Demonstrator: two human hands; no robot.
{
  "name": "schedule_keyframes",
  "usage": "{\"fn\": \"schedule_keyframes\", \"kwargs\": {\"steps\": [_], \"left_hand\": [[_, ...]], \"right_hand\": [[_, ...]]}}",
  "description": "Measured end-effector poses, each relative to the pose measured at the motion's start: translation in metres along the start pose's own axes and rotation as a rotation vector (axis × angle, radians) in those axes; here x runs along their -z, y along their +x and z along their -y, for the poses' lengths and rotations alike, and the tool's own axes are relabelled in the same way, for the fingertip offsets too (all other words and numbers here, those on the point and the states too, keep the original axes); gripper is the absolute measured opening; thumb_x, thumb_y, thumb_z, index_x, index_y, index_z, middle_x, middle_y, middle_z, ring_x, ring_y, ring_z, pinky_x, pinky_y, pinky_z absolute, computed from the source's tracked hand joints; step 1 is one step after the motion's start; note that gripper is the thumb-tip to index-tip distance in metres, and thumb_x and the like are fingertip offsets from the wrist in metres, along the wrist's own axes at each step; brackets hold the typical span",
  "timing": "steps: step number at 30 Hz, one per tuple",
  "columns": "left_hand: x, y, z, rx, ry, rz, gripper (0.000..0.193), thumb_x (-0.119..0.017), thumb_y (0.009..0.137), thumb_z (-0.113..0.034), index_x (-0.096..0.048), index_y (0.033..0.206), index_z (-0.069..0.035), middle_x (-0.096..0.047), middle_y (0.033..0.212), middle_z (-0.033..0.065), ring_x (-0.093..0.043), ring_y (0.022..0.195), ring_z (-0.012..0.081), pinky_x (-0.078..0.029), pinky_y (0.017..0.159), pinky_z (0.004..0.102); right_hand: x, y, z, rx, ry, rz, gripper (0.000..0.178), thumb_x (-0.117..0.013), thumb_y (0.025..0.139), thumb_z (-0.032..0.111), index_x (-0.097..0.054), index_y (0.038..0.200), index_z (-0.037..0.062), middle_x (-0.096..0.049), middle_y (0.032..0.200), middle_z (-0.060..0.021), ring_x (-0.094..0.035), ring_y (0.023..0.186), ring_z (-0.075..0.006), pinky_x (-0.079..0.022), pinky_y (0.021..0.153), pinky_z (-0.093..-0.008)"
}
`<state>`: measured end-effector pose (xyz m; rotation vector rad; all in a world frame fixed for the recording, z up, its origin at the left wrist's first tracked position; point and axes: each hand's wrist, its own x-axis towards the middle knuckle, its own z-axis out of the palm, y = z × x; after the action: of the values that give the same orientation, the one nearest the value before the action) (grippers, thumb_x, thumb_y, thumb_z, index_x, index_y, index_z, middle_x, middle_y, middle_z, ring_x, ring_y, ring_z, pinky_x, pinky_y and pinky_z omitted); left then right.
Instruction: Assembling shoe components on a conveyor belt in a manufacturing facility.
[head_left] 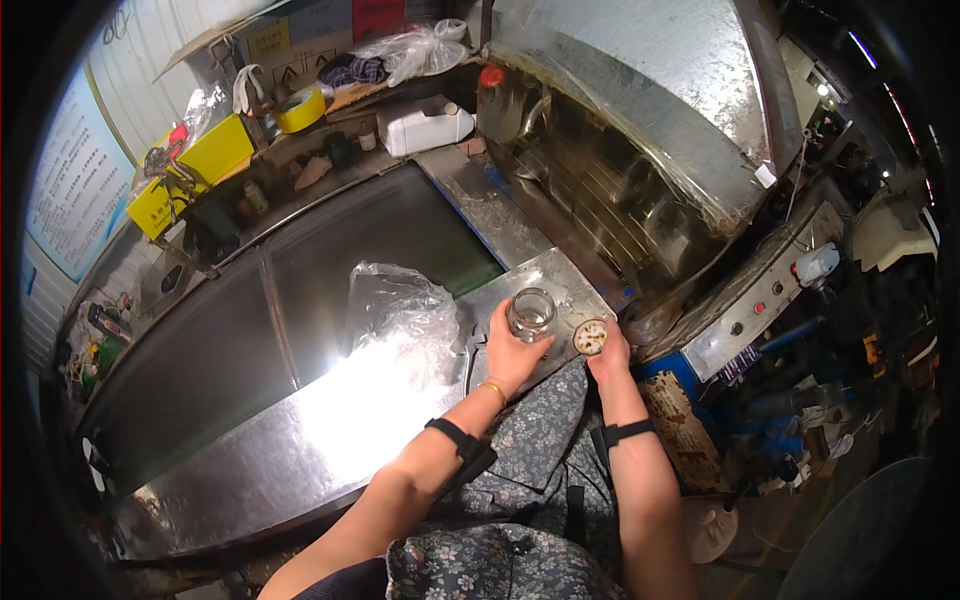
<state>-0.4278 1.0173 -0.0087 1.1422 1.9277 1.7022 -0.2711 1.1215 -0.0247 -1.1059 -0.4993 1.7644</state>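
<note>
At the metal surface (572, 282), the fingers of the left hand (513, 358) grasp the glass jar (532, 316), probably light, rigid, slick and breakable, best gripped round its body, while the right hand (612, 358) pinches a round lid (590, 338)

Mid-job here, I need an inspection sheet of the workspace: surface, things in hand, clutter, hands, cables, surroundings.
Surface: metal bench, strong glare near its middle.
Things: clear jar, mouth uncovered; round lid, pale with brown spots, apart from it.
Clutter: crumpled clear bag on the bench; yellow tape, white jug and yellow box behind.
Hands: left hand around the jar; right hand holding the lid.
Cables: thin cord at right; its ends unclear.
Surroundings: machine with metal hood; panel with buttons at right; wall poster at left.
</note>
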Motion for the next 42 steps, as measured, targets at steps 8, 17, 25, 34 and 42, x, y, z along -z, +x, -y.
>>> {"fn": "schedule_keyframes", "kwargs": {"steps": [8,17,25,34,42], "left_hand": [[-0.004,0.003,0.008,0.035,0.036,0.006,0.104,-0.087,0.063,-0.018,-0.027,0.144,0.005,-0.038,0.143,0.027,-0.038,0.133,0.0418,-0.033,0.111,0.0419],[0.192,-0.018,-0.039,-0.199,0.84,-0.013,0.088,-0.077,0.076,-0.024,-0.028,0.144,0.004,-0.045,0.136,0.0233,-0.034,0.133,0.0411,-0.026,0.112,0.0492],[0.223,-0.105,-0.013,-0.388,0.679,0.602,0.036,-0.062,0.075,-0.009,-0.066,0.111,-0.008,-0.06,0.095,0.0102,-0.059,0.087,0.0288,-0.049,0.08,0.0382],[0.24,-0.094,-0.014,-0.028,0.559,0.788,0.038,-0.061,0.092,-0.035,-0.067,0.111,-0.003,-0.057,0.129,0.0231,-0.056,0.117,0.0386,-0.045,0.1,0.0423],[0.234,-0.07,-0.005,0.173,0.373,0.784,0.03,-0.058,0.095,-0.025,-0.068,0.111,-0.002,-0.066,0.117,0.0183,-0.064,0.105,0.0326,-0.05,0.092,0.0371]], "right_hand": [[-0.026,0.022,-0.043,0.141,-0.458,-0.102,0.045,-0.047,0.1,0.041,-0.062,0.118,0.0026,-0.065,0.107,-0.0077,-0.063,0.092,-0.0186,-0.049,0.078,-0.0336],[0.013,0.037,-0.038,0.746,-1.422,-0.062,0.047,-0.045,0.1,0.038,-0.057,0.126,0.0004,-0.055,0.13,-0.0254,-0.047,0.123,-0.0418,-0.036,0.103,-0.0467],[-0.144,-0.173,-0.061,0.742,-0.914,1.101,0.018,-0.055,0.087,0.008,-0.067,0.095,-0.0012,-0.067,0.097,-0.0186,-0.064,0.094,-0.0346,-0.05,0.085,-0.0413],[-0.115,-0.137,-0.132,0.669,-1.513,0.971,0.022,-0.057,0.081,0.001,-0.068,0.1,-0.0004,-0.065,0.101,-0.0198,-0.063,0.096,-0.0381,-0.051,0.084,-0.0431],[-0.118,-0.123,-0.144,0.625,-1.544,0.963,0.03,-0.069,0.077,0.005,-0.067,0.106,0.0001,-0.063,0.105,-0.0195,-0.061,0.101,-0.0365,-0.05,0.086,-0.0405]]}}
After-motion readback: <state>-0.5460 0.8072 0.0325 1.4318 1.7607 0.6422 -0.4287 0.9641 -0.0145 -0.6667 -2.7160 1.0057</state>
